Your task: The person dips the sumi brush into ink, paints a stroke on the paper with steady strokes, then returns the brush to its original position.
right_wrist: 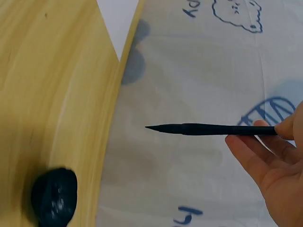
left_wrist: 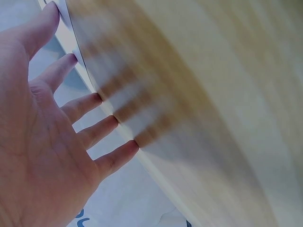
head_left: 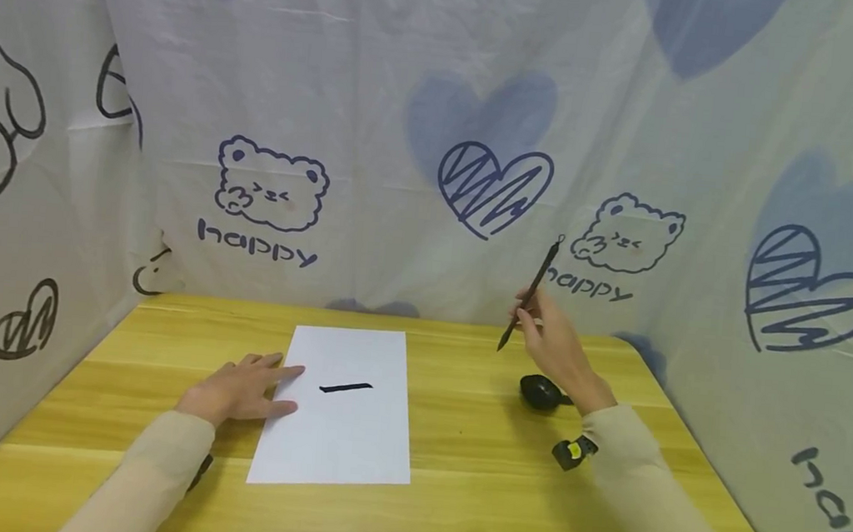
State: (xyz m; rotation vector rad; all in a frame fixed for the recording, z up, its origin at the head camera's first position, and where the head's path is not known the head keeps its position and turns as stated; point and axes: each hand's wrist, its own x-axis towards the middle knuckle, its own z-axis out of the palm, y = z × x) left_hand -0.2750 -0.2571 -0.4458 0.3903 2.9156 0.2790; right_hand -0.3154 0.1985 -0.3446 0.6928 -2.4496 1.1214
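A white sheet of paper (head_left: 341, 439) lies on the wooden table, with one short black brush stroke (head_left: 345, 387) across its middle. My left hand (head_left: 236, 389) rests at the sheet's left edge, fingers spread, with thumb and a finger touching the paper. In the left wrist view the left hand (left_wrist: 57, 127) shows straight, separated fingers. My right hand (head_left: 552, 338) pinches a dark writing brush (head_left: 529, 295) above the table's far right part, its tip pointing down. The right wrist view shows the brush (right_wrist: 208, 129) with a pointed black tip, held between thumb and fingers (right_wrist: 251, 161).
A shiny black rounded object (head_left: 540, 392) sits on the table (head_left: 468, 503) below the right wrist; its kind I cannot tell. White curtains (head_left: 377, 128) printed with hearts and bears stand close behind the table and at both sides.
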